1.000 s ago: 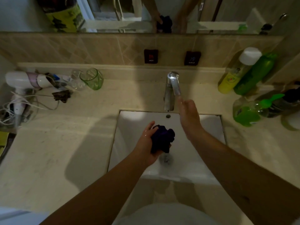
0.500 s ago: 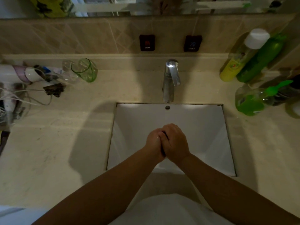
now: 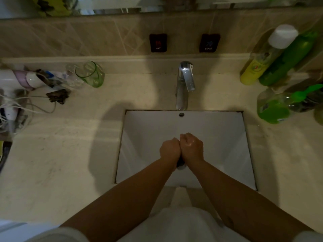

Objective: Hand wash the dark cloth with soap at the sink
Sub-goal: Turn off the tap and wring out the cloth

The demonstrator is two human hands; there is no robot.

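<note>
Clenching together over the sink (image 3: 218, 137), both hands (image 3: 181, 148) hide the cloth.

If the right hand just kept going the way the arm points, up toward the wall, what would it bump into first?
Probably the back wall of the sink, just below the faucet. The right hand, pressed against the left hand, sits low in the basin, though depth is unclear.

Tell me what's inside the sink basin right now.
Both fists, left hand and right hand, pressed together over the white sink. Only a dark sliver of cloth shows beneath; the rest and the drain are covered.
</note>
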